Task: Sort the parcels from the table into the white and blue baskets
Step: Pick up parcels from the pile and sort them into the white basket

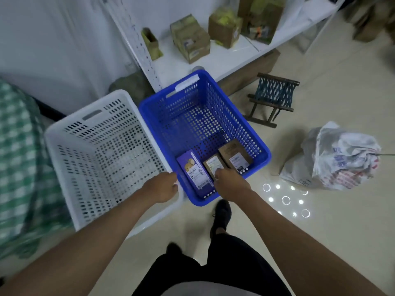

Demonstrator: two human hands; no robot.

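Observation:
A blue basket stands on the floor beside a white basket. Inside the blue one lie three parcels side by side: a purple box, a small brown box and a larger brown box. Nothing shows inside the white basket. My left hand grips the near right corner of the white basket's rim. My right hand is curled over the blue basket's near rim, its fingers at the small brown box; I cannot tell whether they hold the box or the rim.
A white shelf behind the baskets carries several cardboard boxes. A small wooden stool and a crumpled plastic bag lie on the floor to the right. A green checked cloth hangs at the left. My foot is just behind the blue basket.

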